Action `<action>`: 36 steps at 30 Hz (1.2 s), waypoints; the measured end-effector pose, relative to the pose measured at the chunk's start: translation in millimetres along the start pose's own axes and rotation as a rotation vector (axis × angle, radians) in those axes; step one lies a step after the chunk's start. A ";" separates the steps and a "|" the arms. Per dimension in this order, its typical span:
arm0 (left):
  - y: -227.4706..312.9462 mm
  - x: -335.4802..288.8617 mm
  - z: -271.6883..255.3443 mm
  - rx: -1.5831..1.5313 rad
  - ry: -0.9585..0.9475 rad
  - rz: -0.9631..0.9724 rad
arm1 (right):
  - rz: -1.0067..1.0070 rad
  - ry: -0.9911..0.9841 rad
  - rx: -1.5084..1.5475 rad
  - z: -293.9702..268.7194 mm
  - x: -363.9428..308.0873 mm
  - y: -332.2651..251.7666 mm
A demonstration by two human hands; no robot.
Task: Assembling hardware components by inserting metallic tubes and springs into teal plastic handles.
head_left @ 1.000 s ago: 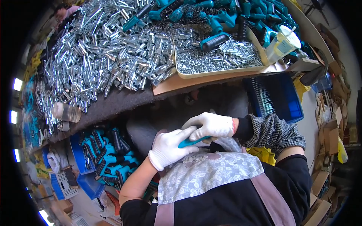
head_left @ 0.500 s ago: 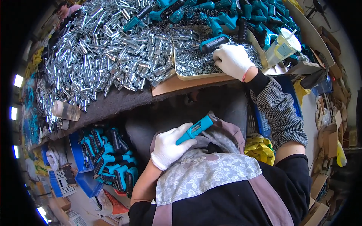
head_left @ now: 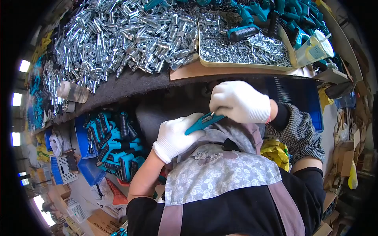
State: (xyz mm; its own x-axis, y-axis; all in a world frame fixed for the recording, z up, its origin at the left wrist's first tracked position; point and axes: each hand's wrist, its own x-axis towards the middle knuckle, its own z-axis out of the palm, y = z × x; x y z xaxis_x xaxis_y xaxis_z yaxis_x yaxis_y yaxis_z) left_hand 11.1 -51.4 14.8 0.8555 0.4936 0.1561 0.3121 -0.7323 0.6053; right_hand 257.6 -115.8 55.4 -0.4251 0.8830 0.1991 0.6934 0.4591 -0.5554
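Note:
My left hand point(head_left: 173, 135), in a white glove, is closed round a teal plastic tool handle point(head_left: 199, 124) above my lap. A slot in the handle's upper side shows something metallic. My right hand point(head_left: 241, 103), also gloved in white, is at the far end of that handle with its fingertips pressed together at the slot. A bit of silver metal shows by those fingertips; whatever they pinch is mostly hidden.
A large heap of metal fittings point(head_left: 102, 43) covers the bench at left. Beside it, a shallow tray point(head_left: 240, 64) holds small metal parts. Teal tool bodies point(head_left: 293, 17) pile behind. A cup point(head_left: 315, 51) and a bottle point(head_left: 75, 93) stand near the edge. More teal handles point(head_left: 114, 145) lie below left.
My right hand has left the tray of small parts and come down to the teal handle. The left hand keeps its hold, and the view has shifted somewhat.

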 end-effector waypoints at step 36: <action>-14.4 -2.4 12.7 0.188 -0.159 0.027 | 0.203 -0.150 -0.333 69.4 -0.3 -31.3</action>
State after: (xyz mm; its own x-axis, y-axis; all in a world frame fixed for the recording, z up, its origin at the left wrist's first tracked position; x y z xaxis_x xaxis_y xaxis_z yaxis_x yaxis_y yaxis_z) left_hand 9.8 -48.0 -4.2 0.9143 0.4034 0.0364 0.3467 -0.8259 0.4446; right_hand 195.7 -137.2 16.7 -0.3236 0.9460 -0.0214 0.9116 0.3056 -0.2749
